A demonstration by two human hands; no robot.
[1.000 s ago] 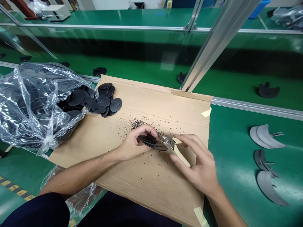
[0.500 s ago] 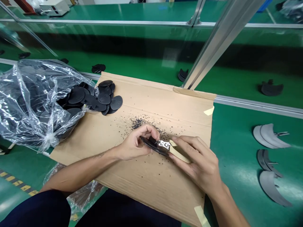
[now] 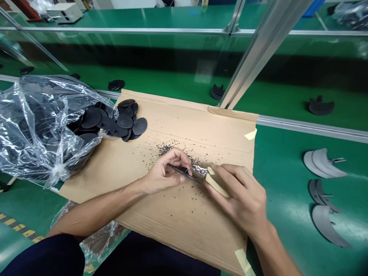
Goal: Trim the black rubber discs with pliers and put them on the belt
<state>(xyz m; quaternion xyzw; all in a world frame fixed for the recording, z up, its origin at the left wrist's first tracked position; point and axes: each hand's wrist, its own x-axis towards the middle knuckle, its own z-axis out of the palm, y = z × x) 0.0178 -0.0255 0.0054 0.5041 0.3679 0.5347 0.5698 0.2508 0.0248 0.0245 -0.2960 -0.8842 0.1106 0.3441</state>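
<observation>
The black disc (image 3: 181, 171) was held low over the cardboard sheet (image 3: 178, 226), with bare cardboard open on the near side of both hands and the sheet's right edge just past the right hand (image 3: 244, 203). It was thin, flat and matte, seen almost edge-on. The left hand (image 3: 162, 177) pinched it shut, while the right hand's fingers were curled tight round the cream-handled cutters (image 3: 214, 183), their metal tip touching the disc.

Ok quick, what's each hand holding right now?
Left hand: closed on a black disc.
Right hand: closed on cream-handled cutters.
</observation>
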